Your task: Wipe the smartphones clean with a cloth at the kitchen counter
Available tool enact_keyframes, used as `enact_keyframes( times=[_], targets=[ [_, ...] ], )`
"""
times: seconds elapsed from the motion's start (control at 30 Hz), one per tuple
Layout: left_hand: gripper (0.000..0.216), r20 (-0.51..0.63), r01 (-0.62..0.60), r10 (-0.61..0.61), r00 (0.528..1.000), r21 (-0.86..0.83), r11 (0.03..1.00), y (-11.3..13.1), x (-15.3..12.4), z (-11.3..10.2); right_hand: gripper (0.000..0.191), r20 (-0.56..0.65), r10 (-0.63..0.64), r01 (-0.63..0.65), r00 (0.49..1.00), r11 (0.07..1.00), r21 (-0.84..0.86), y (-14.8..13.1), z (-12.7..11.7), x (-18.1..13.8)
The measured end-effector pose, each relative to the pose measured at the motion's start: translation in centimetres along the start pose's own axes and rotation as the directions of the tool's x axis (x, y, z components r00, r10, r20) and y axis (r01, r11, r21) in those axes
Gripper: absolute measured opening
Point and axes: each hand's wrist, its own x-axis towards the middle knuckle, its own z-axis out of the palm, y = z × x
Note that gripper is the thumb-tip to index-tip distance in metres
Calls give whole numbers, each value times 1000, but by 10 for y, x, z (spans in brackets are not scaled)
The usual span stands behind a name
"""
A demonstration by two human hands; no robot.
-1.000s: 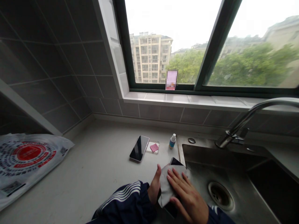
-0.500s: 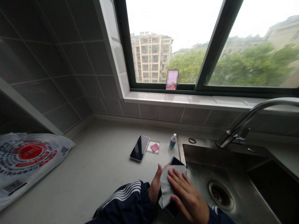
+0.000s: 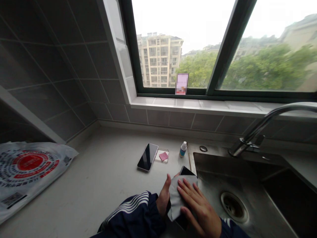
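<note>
My left hand (image 3: 163,198) grips the edge of a dark, flat device (image 3: 186,171), probably a phone or tablet, of which only the far corner shows. A grey cloth (image 3: 176,195) covers most of it. My right hand (image 3: 199,208) lies flat on the cloth with its fingers stretched out, pressing it against the device. Both hands are at the counter's front, right beside the sink's left rim.
A black phone (image 3: 148,156) lies on the counter (image 3: 99,178), with a clear case holding a pink slip (image 3: 163,156) and a small dropper bottle (image 3: 183,149) beside it. The steel sink (image 3: 247,185) and tap (image 3: 257,130) are on the right. A printed plastic bag (image 3: 27,168) lies far left.
Almost nothing differs; my right hand has shifted very slightly on the cloth, and the view has barely moved.
</note>
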Motion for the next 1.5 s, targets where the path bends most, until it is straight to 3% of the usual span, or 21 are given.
enact_keyframes(
  times=[0.5,0.8,0.93,1.07,1.2,1.5],
  targets=[
    [68,63,-22,21,998,14,1000,-1,2,-9,56,2,-3,3,1000,1000,5,1,3,-1],
    [72,103,-21,1,995,186,982,-9,-6,-7,58,-54,105,-108,993,993,-42,19,-3,-2],
    [70,70,-11,-2,998,180,984,-8,-5,-10,58,-23,89,-90,996,993,-72,8,-1,-2],
    [79,-27,-63,66,997,101,993,-6,2,-18,57,6,-77,77,997,996,-48,-11,4,1],
    [96,-96,15,-14,995,8,1000,-4,4,-22,55,-15,-190,189,982,980,-54,-15,7,3],
    [93,-110,-9,4,994,-47,999,-5,0,-12,45,-14,-105,105,994,993,50,-17,0,2]
  ],
)
